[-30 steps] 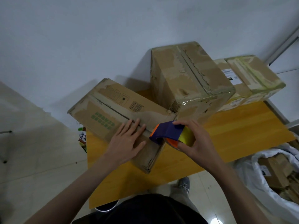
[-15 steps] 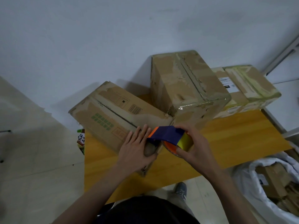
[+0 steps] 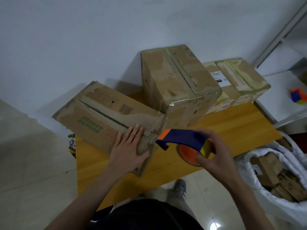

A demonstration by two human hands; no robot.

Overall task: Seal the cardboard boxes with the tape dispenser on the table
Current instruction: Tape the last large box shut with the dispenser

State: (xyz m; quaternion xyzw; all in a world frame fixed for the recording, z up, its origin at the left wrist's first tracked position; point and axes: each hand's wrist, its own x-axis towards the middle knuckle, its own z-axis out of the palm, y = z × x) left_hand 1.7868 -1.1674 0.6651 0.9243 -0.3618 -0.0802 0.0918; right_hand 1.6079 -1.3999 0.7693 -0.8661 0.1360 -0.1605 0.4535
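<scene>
A long flat cardboard box lies on the wooden table, its top seam running toward me. My left hand presses flat on the box's near end, fingers straight and thumb over the corner. My right hand grips the tape dispenser, a dark blue body with an orange tip and an orange roll core. The dispenser's front end sits just off the box's near right corner, beside my left fingers. A tall taped box stands behind.
Two smaller taped boxes sit at the table's far right. A white sack of cardboard scraps stands on the floor at right. A second orange and blue dispenser lies on a white surface at far right. A wall is behind the table.
My left hand slid along the box top toward its near end. My right hand drew the dispenser back from the box corner, slightly right and toward me.
</scene>
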